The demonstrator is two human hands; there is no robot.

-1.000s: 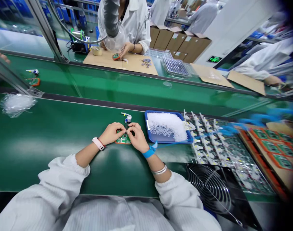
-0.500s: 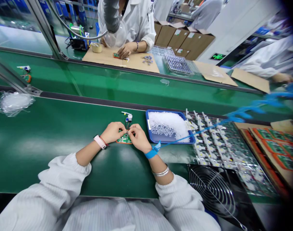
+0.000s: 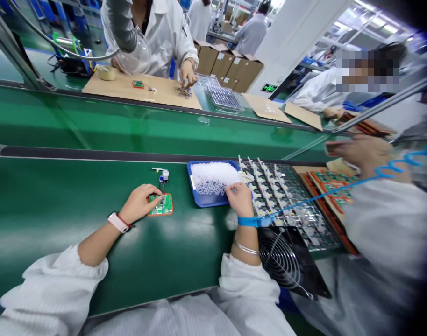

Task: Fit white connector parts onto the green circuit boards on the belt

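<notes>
A small green circuit board (image 3: pixel 160 205) with an orange edge lies on the green bench. My left hand (image 3: pixel 139 203) rests on its left side, fingers curled over it. My right hand (image 3: pixel 239 198) has reached into the right end of the blue tray (image 3: pixel 202 201), which is filled with small white plastic parts (image 3: pixel 213 176). Its fingers are bent down into the parts; what they hold is hidden. A blue wrist strap (image 3: pixel 248 221) with a coiled cord circles my right wrist.
A small wired part (image 3: pixel 163 175) lies behind the board. A sheet of components (image 3: pixel 283 200) sits right of the tray, a black fan (image 3: pixel 283 261) in front of it. A co-worker's sleeve (image 3: pixel 388 228) is at right; another person works across the conveyor.
My right hand left the circuit board and moved right into the blue tray. My left hand stayed on the board. The camera swung to the right.
</notes>
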